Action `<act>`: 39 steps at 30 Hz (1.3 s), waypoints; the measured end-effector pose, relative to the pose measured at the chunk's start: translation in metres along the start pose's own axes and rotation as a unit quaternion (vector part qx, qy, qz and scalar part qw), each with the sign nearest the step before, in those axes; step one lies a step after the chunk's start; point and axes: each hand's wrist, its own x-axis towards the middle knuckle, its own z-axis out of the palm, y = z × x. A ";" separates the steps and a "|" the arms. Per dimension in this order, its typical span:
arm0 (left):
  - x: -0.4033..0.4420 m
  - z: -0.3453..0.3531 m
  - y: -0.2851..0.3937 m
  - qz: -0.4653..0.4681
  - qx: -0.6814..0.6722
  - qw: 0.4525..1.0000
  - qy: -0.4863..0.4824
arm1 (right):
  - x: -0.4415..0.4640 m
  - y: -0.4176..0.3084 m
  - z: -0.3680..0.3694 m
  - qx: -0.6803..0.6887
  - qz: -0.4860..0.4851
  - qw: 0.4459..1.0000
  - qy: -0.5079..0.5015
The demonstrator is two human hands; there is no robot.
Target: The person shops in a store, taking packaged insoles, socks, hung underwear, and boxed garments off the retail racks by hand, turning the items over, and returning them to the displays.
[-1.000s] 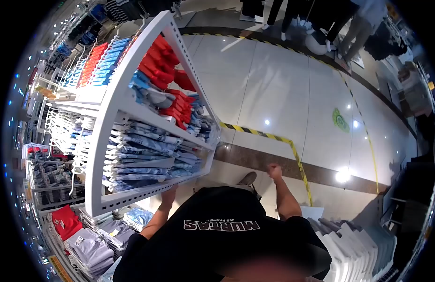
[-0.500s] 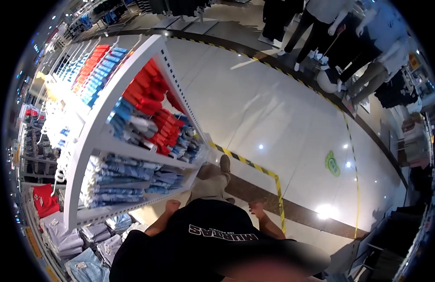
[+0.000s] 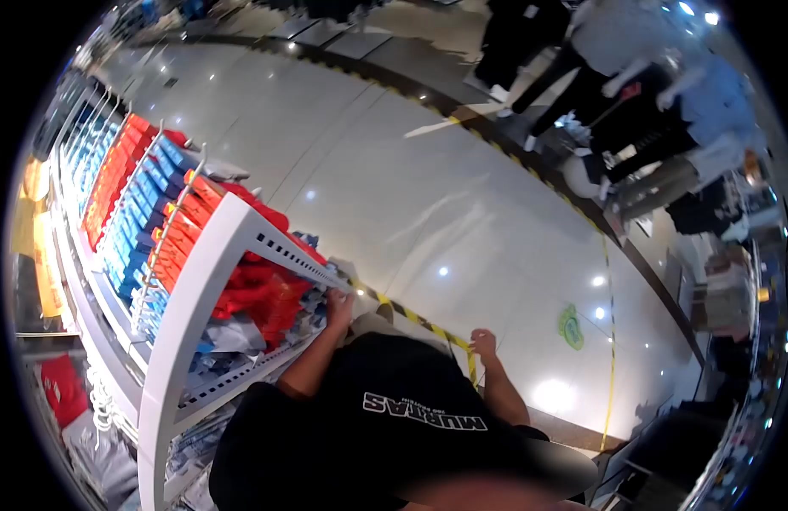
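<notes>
My left hand (image 3: 339,307) is beside the near end of a white perforated rack frame (image 3: 208,281), close to its lower right corner. Its fingers are small and blurred, and whether they touch the frame is unclear. Out in front of my body on the right, my right hand (image 3: 483,342) hangs over the floor beside yellow-black tape (image 3: 436,330), its fingers loosely bent and apart with nothing seen in them. Red garments (image 3: 262,298) and light blue garments (image 3: 143,230) hang on the rack.
Pale floor tiles (image 3: 394,196) stretch ahead, with a green footprint sticker (image 3: 570,327). Dressed mannequins (image 3: 624,111) stand at the upper right. Folded grey clothes (image 3: 100,456) and a red garment (image 3: 63,389) lie at the lower left.
The view has advanced along the rack, which now sits lower and nearer. My left hand has come up beside the rack's corner. My right hand has risen from its place half a second ago.
</notes>
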 end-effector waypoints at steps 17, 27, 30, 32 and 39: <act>0.017 -0.017 0.116 -0.230 0.185 0.948 0.120 | 0.231 -0.240 0.101 -0.195 0.067 0.956 -0.209; 0.022 0.024 0.125 -0.234 -0.177 0.869 0.399 | 0.393 -0.370 0.164 -0.321 -0.034 0.875 -0.361; 0.022 0.032 0.110 -0.317 -0.132 0.836 0.428 | 0.427 -0.398 0.176 -0.381 -0.039 0.851 -0.358; 0.028 0.037 0.110 -0.326 -0.117 0.817 0.462 | 0.447 -0.411 0.184 -0.416 -0.049 0.830 -0.369; 0.042 0.051 0.122 -0.361 -0.150 0.760 0.520 | 0.450 -0.441 0.248 -0.478 -0.052 0.776 -0.408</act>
